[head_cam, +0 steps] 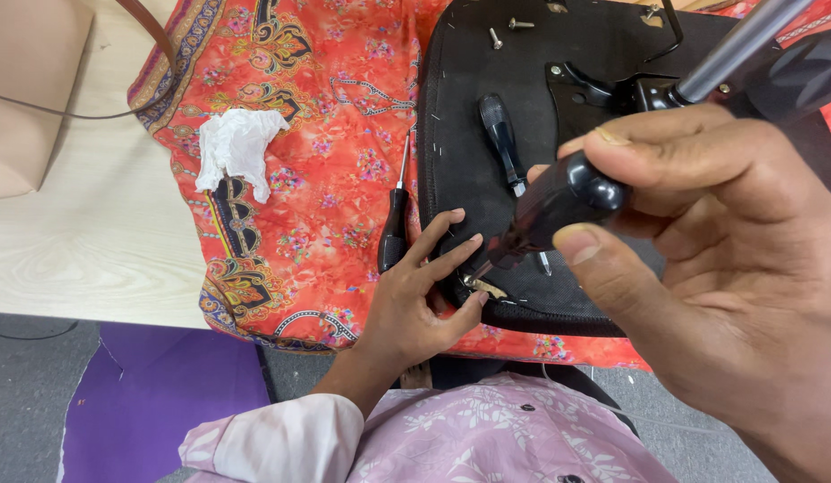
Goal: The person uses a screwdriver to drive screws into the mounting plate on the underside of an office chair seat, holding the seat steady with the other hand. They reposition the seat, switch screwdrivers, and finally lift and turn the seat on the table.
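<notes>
Glossy black screwdriver (545, 210) gripped in right hand (729, 277); left hand (415, 300) spread on fabric seat (487, 179).

The scene is bright and evenly lit, with soft light from above and no hard shadows. A small highlight shines on the glossy black screwdriver handle (559, 201) and on the metal post (733, 45). The right hand (720, 268) is very close to the camera, so it looks large and a little soft. The picture edges are slightly stretched.
</notes>
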